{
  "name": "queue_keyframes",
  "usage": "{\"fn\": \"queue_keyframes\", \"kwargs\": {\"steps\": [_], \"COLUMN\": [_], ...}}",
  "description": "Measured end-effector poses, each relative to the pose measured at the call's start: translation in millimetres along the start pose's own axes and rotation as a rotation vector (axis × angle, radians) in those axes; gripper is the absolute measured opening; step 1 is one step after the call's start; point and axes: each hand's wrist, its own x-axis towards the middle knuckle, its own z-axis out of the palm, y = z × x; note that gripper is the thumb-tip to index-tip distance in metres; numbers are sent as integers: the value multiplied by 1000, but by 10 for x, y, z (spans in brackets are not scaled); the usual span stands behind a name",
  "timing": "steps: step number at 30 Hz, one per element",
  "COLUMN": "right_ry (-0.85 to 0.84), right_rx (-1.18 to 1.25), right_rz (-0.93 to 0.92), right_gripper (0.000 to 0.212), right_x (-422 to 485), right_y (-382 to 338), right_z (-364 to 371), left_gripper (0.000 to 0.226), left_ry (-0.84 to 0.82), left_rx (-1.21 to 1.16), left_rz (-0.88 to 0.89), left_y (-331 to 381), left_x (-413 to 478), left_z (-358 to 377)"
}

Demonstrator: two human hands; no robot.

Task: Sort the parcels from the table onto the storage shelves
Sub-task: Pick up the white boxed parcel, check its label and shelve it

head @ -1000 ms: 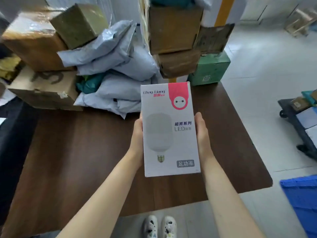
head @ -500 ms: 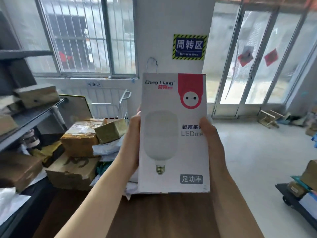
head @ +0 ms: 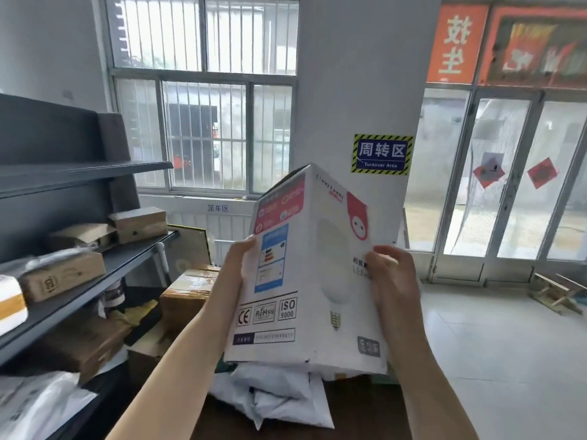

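Observation:
I hold a tall white LED bulb box (head: 313, 274) upright at chest height, turned so that a corner edge faces me and two sides show. My left hand (head: 236, 262) grips its left side with the thumb on the label panel. My right hand (head: 392, 276) presses on the front face with the fingers spread over the print. Below the box, white and grey mailer bags (head: 273, 396) lie on the brown table (head: 359, 414). The dark metal storage shelves (head: 104, 281) stand to my left with cardboard parcels on them.
On the middle shelf lie brown boxes (head: 138, 223) and a flat carton (head: 62, 277); a white parcel (head: 9, 306) sits at the left edge. Taped cartons (head: 187, 293) are stacked behind the table. A white pillar with a blue sign (head: 381, 154) rises ahead; tiled floor lies to the right.
The box has been rotated from front-on to corner-on, showing its side panel. My right hand has shifted from the right edge onto the front face. The view has swung left toward the shelves.

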Motion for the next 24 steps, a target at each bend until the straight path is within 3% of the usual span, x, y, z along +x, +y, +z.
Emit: {"fn": "queue_keyframes", "kwargs": {"steps": [2,3,5,6,7,9,12,14,15,18,21,23,24], "right_ry": [2,-70,-232,-292,-322,-259,-263,-281,-277,-167,3,65,69], "right_rx": [-233,-326,-356,-370,-331,-106,334,574,637,472,120,41,12], "right_rz": [-89,-74,87,155,181,226,262,299,323,405,89,-90,-128], "right_gripper": [16,36,103,124,128,103,28,29,34,54,40,37,35], "right_x": [25,17,18,22,20,45,78,94,144,216,187,144,131], "right_y": [-40,-92,-154,-149,-160,-179,-167,-145,-102,-8,53,73,76], "right_z": [34,69,173,217,253,241,62,7,-13,24,168,230,241], "left_gripper": [30,31,31,35,46,70,52,40,37,34,39,21,29], "left_ry": [56,110,63,55,48,152,209,282,282,134,182,204,205], "left_rx": [35,83,226,298,338,437,519,494,364,-93,-125,-64,1], "left_rz": [-1,28,117,139,151,159,307,272,173,-42,-33,42,63], "left_y": [12,6,-33,-50,-32,53,87,117,118,138,189,189,197], "left_x": [10,5,-65,-50,-55,-46,-103,-86,-54,-143,-162,-103,-79], "left_z": [-40,-91,-89,-83,-36,106,68,76,79,258,403,434,445]}}
